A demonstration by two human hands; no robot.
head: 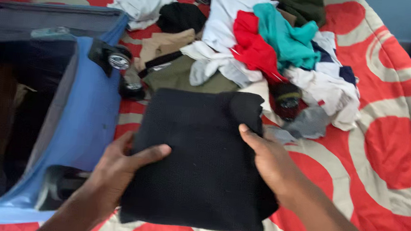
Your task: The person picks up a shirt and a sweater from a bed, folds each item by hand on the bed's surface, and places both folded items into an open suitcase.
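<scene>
From the head view, the left hand [121, 170] and right hand [271, 161] each clasp a side of a folded black knit garment [201, 160] above the red-patterned bedspread [395, 152], seemingly mid-packing, so the next move calls for carrying it level into the open blue suitcase [86, 120].

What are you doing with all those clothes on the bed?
A person's left hand and right hand hold a folded black garment by its two sides above the red patterned bedspread. An open blue suitcase lies at the left, and a heap of unfolded clothes sits behind.
</scene>
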